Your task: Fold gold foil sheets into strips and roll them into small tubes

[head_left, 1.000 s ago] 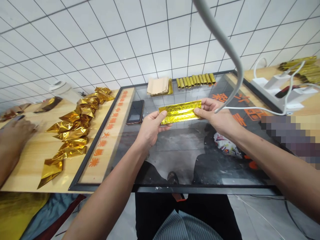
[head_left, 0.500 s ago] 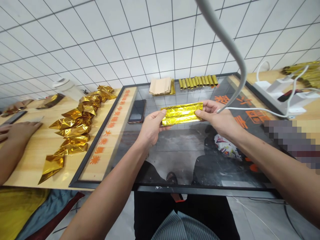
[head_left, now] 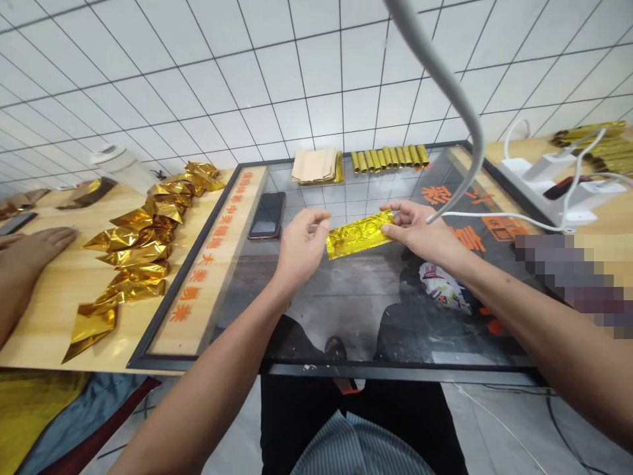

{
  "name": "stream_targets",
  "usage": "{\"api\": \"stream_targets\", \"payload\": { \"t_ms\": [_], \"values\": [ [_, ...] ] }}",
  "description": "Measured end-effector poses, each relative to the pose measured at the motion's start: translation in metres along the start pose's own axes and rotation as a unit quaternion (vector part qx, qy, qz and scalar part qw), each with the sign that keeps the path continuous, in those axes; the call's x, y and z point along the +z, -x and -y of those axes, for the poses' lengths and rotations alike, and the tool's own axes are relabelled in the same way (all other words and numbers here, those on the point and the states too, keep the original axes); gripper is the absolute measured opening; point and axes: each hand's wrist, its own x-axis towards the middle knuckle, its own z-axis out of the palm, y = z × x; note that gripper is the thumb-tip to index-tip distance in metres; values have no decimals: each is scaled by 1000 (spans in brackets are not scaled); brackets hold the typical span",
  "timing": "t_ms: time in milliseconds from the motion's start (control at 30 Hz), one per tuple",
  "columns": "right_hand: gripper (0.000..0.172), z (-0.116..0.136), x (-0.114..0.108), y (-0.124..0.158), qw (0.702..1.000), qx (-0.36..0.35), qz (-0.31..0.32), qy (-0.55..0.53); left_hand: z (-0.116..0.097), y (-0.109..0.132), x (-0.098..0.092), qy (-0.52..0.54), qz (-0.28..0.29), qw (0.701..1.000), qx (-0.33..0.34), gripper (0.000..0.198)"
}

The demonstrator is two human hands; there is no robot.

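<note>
A flat folded strip of gold foil paper (head_left: 357, 236) is held over the glass tabletop, slanting down toward its left end. My right hand (head_left: 413, 227) pinches its right end, thumb on top and fingers behind. Just off the left end is my left hand (head_left: 302, 245), its fingers loosely bent and a little apart, with nothing visible in them. Beyond the strip lies a stack of foil-backed paper sheets (head_left: 315, 165), tan side up. To its right, several rolled gold paper tubes (head_left: 390, 158) stand in a row.
A phone (head_left: 267, 215) lies on the glass at left. Folded gold foil pieces (head_left: 143, 254) cover the wooden table, near another person's hand (head_left: 42, 247). At right are a power strip (head_left: 531, 181) and more gold rolls (head_left: 593, 145). A thick grey cable (head_left: 462, 99) hangs in front.
My left hand has come off the strip's left end. The strip has turned over or closed to a narrower shape and tilted, its left end lower, still in my right hand.
</note>
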Motion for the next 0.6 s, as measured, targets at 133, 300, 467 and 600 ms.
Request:
{"api": "stream_targets", "payload": {
  "t_ms": [133,300,467,600],
  "values": [
    [51,-1,-2,0,998,-19,12,66,-8,15,9,-119,173,964,164,34],
    [51,2,-3,1,995,-29,8,91,-4,26,19,-173,306,922,163,61],
    [52,1,-1,1,995,-30,8,93,1,28,19,-192,338,907,158,69],
    [53,-3,-6,-4,995,-21,3,95,1,28,20,-207,346,903,148,73]
  ]
}}
